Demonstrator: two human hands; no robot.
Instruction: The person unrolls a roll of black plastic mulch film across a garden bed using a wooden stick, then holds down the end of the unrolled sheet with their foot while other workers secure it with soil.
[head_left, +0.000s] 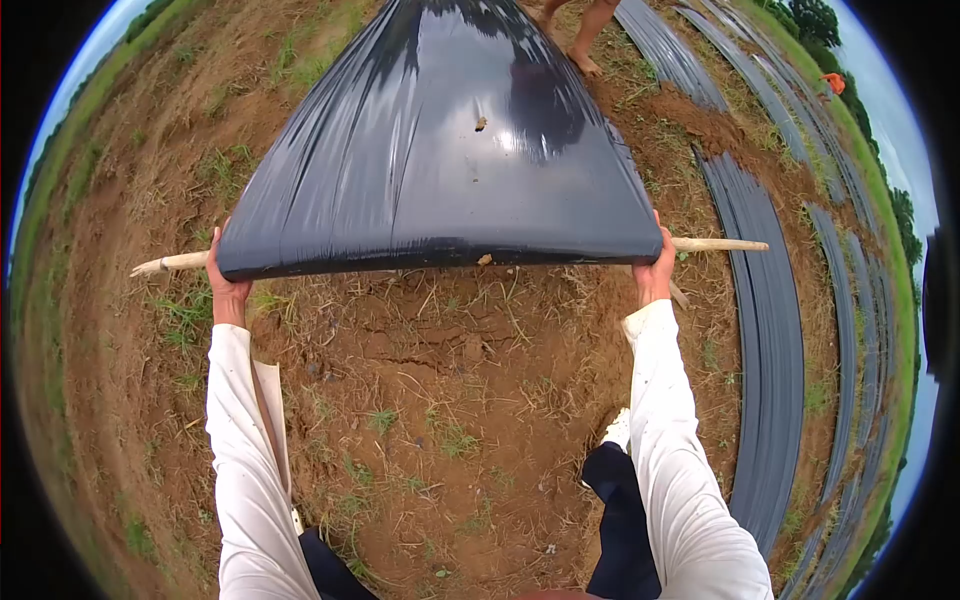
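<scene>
A roll of black plastic film (pixel 440 258) lies crosswise in front of me, wound on a wooden pole (pixel 720 244) whose bare ends stick out on both sides. My left hand (pixel 228 280) is closed around the roll's left end, where the pole comes out. At the opposite end, my right hand (pixel 655 272) grips the roll in the same way. From the roll, a glossy sheet of film (pixel 420 150) stretches away and narrows toward the top of the view. Small clods of dirt (pixel 481 124) rest on it.
Another person's bare legs (pixel 585 45) stand beside the sheet at the top. Long strips of dark film (pixel 765 350) cover rows on the right. Brown soil (pixel 440 420) with tufts of grass lies underfoot. A figure in orange (pixel 834 83) is far off at the right.
</scene>
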